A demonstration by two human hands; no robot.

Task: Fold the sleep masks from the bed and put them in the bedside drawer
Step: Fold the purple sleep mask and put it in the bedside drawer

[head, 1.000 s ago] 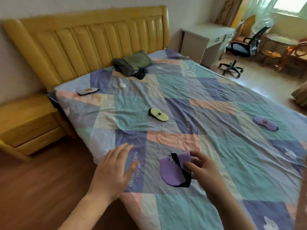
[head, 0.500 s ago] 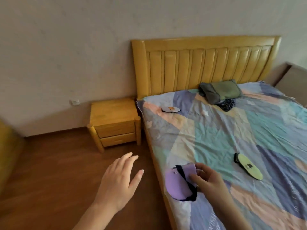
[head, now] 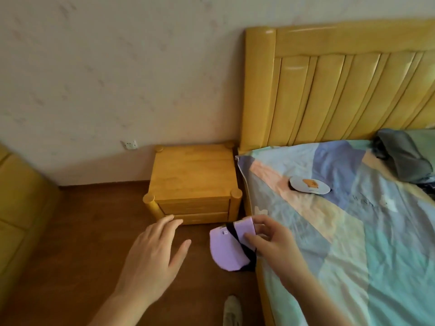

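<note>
My right hand pinches a folded purple sleep mask with a black strap, held in the air over the floor beside the bed's edge. My left hand is empty, fingers spread, reaching toward the yellow wooden bedside table; its fingertips are near the lower drawer. Both drawers are closed. A white sleep mask with an orange print lies on the patchwork bedsheet near the headboard.
The yellow headboard stands against the wall. Folded grey and green cloth lies at the bed's head. A wall socket is left of the bedside table. Yellow furniture stands at the far left. My shoe is on the wood floor.
The view has swung left from the bed to the bedside table. Both hands have moved toward the table, the right one carrying the purple mask off the bed.
</note>
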